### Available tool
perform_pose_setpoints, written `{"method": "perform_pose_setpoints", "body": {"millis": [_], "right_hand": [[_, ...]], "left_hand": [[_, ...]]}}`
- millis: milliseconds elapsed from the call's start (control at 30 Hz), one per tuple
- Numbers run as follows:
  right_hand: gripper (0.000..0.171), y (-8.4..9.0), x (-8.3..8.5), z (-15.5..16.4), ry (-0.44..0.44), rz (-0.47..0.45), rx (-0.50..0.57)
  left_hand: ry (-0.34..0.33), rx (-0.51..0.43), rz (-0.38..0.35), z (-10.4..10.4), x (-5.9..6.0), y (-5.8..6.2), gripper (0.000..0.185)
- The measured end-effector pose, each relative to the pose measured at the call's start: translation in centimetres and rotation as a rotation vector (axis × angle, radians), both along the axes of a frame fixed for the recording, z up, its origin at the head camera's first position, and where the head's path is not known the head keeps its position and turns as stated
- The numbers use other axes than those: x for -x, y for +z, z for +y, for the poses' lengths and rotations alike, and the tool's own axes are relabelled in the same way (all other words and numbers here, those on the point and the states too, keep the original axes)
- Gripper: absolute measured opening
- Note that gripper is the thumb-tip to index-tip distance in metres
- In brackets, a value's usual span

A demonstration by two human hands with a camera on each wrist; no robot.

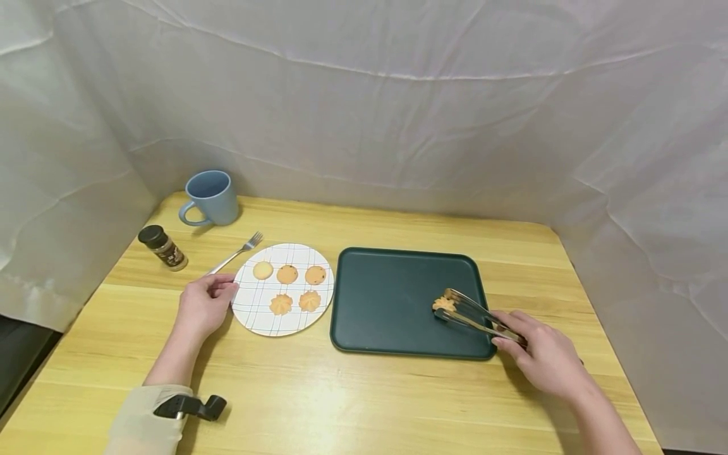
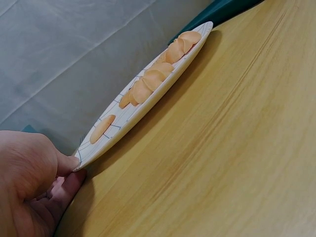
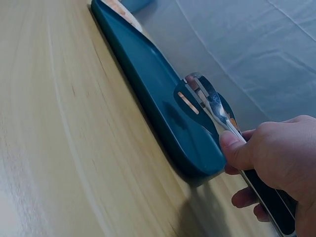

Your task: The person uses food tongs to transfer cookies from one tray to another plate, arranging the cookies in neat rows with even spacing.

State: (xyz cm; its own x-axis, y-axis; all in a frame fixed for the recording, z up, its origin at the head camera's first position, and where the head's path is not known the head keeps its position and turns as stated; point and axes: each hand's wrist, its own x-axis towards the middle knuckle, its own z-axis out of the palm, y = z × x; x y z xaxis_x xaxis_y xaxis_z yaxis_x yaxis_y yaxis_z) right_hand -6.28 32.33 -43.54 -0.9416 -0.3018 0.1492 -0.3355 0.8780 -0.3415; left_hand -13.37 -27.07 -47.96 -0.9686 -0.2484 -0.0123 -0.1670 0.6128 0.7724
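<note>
My left hand [image 1: 207, 303] pinches the left rim of a round white plate [image 1: 256, 319] with a thin grid pattern; the left wrist view shows thumb and finger on the rim. Several cookies lie on it: a pale round cookie [image 1: 263, 270], two speckled round ones and two flower-shaped ones. With my right hand [image 1: 543, 354] I grip metal tongs [image 1: 483, 325], reaching in over the right part of a dark green tray [image 1: 392, 300]. Between the tong tips is a flower-shaped cookie [image 1: 444, 304]; whether it touches the tray I cannot tell.
Behind the plate are a fork [image 1: 236, 253], a blue mug [image 1: 212, 199] and a black-capped spice jar [image 1: 163, 248]. Grey-white cloth [image 1: 370, 139] hangs along the back and sides of the wooden table [image 1: 341, 404]. Plate and tray stand side by side.
</note>
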Motion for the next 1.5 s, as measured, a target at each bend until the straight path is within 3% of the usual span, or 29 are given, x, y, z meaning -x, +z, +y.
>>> {"method": "perform_pose_setpoints", "body": {"millis": [500,1500], "right_hand": [[0.047,0.4,1.2,-2.0,0.055,0.046,-0.005],[0.049,1.0,3.9,-7.8,0.177,-0.007,0.043]], "left_hand": [[-0.003,-0.004,0.002,0.1,0.0,0.1,0.031],[-0.003,0.014,0.023,0.0,0.0,0.0,0.029]]}}
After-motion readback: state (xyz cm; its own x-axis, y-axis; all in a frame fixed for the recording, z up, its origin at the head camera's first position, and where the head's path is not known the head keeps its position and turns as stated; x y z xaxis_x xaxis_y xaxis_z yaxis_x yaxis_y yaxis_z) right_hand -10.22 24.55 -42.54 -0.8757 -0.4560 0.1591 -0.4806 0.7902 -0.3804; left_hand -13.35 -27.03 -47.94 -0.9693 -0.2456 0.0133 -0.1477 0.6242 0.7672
